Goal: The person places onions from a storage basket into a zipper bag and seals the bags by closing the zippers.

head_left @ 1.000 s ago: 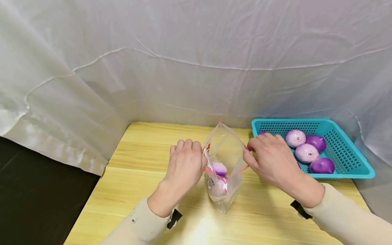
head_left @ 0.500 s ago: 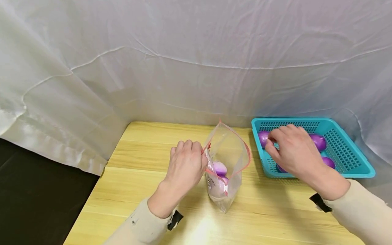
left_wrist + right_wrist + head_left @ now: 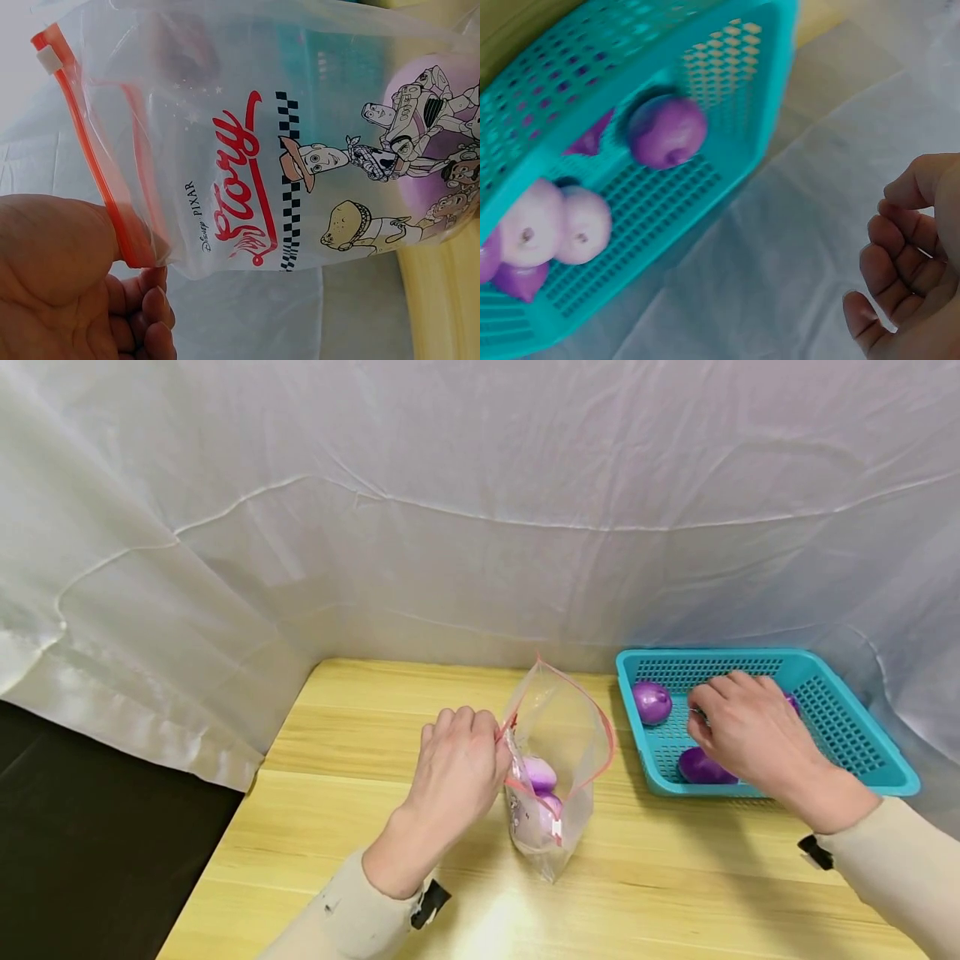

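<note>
My left hand (image 3: pixel 459 758) pinches the left edge of a clear zip bag (image 3: pixel 562 735) with a red-orange zip. The bag stands on the table with its mouth spread, and purple-and-white onions (image 3: pixel 538 774) lie inside. Printed cartoon figures and a white zip slider (image 3: pixel 49 60) show in the left wrist view. Above a turquoise basket (image 3: pixel 637 758) hovers my right hand (image 3: pixel 753 727), fingers loosely curled around nothing. In the basket, a purple onion (image 3: pixel 651 702) sits at the left and another purple onion (image 3: pixel 703 767) near the front. Paler onions (image 3: pixel 581 225) show in the right wrist view.
The wooden table (image 3: pixel 345 718) carries both bag and basket, with the basket at the back right. A pale cloth (image 3: pixel 480 510) hangs behind the table and along its sides. Dark floor (image 3: pixel 90 827) shows beyond the left edge.
My right hand has let go of the bag's right edge and moved right, over the basket. The left hand keeps its pinch almost in place, and the bag's mouth stays spread.
</note>
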Demonstrator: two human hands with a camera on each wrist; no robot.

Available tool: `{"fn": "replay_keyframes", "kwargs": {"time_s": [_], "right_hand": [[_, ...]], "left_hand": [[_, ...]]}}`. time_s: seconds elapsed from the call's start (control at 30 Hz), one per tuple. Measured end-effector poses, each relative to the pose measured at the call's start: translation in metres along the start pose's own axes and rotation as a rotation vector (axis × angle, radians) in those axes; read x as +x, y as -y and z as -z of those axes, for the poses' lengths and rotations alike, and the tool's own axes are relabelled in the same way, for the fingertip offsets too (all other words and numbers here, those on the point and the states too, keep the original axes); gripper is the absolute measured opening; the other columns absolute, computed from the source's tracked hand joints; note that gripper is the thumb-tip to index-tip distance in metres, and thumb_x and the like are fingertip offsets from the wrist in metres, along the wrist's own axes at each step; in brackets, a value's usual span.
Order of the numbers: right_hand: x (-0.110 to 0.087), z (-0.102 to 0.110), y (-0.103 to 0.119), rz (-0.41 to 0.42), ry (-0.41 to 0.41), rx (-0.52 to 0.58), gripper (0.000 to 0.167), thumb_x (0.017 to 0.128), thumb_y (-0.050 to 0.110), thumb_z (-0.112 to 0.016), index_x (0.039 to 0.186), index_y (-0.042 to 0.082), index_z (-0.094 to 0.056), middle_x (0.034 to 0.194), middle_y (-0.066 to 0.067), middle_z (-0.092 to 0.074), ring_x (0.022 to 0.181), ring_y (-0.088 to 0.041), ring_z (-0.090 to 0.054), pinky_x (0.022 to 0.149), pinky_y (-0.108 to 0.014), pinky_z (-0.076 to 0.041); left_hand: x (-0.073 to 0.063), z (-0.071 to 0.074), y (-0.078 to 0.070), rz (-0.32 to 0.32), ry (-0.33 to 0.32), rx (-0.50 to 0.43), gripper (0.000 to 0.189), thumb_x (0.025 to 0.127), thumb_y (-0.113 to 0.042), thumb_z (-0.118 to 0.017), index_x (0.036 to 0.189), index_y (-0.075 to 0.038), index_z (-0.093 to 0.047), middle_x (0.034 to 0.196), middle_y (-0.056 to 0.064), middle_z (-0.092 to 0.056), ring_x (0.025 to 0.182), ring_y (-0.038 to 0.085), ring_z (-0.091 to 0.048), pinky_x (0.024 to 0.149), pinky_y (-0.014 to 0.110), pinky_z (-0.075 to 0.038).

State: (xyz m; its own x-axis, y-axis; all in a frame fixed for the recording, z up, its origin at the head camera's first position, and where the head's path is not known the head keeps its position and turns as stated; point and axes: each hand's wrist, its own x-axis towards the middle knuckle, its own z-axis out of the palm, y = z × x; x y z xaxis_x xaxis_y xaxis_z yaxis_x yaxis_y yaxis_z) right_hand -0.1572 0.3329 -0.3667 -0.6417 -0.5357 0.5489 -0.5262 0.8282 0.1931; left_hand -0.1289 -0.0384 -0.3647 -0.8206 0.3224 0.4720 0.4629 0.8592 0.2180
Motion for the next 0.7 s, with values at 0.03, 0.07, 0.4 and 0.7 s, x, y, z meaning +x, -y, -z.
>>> {"fn": "replay_keyframes", "kwargs": {"time_s": [0.03,0.07,0.4,0.7], "right_hand": [[-0.002,-0.002,-0.004,0.004,0.001,-0.003,0.02,0.09,0.016,-0.047,0.074,0.011,-0.058,0.066,-0.001,-0.049,0.062,-0.022,-0.034,0.059,-0.033,-0.022],[-0.003,-0.004,-0.007,0.009,0.003,-0.006,0.019,0.09,0.016,-0.048,0.074,0.011,-0.057,0.066,-0.001,-0.048,0.061,-0.022,-0.033,0.059,-0.033,-0.022],[-0.014,-0.024,-0.04,0.063,0.081,-0.037,0.007,0.082,0.015,-0.065,0.082,0.008,-0.063,0.071,-0.004,-0.053,0.063,-0.025,-0.04,0.059,-0.034,-0.024],[-0.002,-0.054,-0.079,0.171,0.247,-0.141,0.024,0.081,0.013,-0.075,0.095,0.003,-0.059,0.088,-0.014,-0.059,0.084,-0.036,-0.055,0.067,-0.044,-0.041]], "left_hand": [[0.0,0.0,0.0,0.0,-0.001,-0.003,0.021,0.093,-0.018,-0.062,0.076,-0.013,-0.052,0.071,0.0,-0.042,0.067,0.023,-0.039,0.062,0.032,-0.029],[0.0,0.0,0.0,0.0,-0.002,-0.007,0.02,0.093,-0.018,-0.062,0.076,-0.013,-0.052,0.071,0.0,-0.042,0.067,0.023,-0.04,0.062,0.032,-0.029],[0.0,0.0,-0.001,0.001,-0.003,-0.023,0.021,0.093,-0.018,-0.064,0.076,-0.015,-0.053,0.071,-0.002,-0.043,0.068,0.022,-0.04,0.062,0.031,-0.029],[-0.001,0.0,-0.001,0.028,0.029,-0.01,0.024,0.094,-0.019,-0.066,0.076,-0.016,-0.051,0.072,-0.002,-0.043,0.069,0.021,-0.04,0.064,0.031,-0.03]]}}
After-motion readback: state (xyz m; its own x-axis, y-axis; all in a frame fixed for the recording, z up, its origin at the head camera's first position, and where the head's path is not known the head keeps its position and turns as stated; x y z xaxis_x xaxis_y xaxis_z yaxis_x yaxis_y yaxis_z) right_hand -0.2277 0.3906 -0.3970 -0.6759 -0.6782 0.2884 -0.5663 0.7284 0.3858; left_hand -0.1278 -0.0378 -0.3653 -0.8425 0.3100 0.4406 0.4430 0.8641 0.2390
